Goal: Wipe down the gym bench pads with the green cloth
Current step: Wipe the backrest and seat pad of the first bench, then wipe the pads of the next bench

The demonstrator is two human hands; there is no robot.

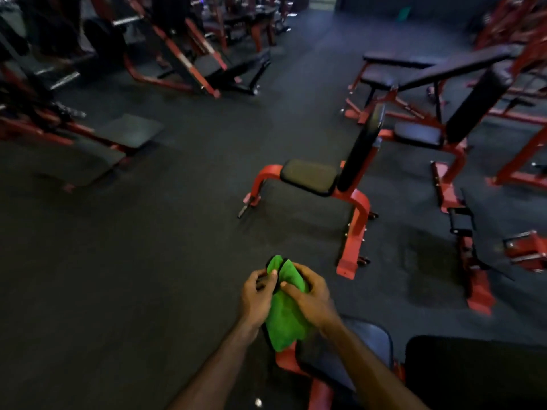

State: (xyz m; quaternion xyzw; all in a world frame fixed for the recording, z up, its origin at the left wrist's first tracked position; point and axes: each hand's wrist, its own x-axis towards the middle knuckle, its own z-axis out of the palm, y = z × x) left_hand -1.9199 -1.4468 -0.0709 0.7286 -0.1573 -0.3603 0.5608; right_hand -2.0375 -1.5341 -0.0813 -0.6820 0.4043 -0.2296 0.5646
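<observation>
Open floor [148,247] left; red-framed bench [313,179] ahead; benches crowd right.

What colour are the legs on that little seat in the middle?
Red. The seat's frame shows best in the head view; its pads are black.

The bright green fabric cloth [285,309] is plain, without pattern. Beyond the cloth, the upright steel-framed gym bench [352,199] has a red frame and plain black pads. The rubber floor [148,247] is dark grey, faintly speckled.
</observation>
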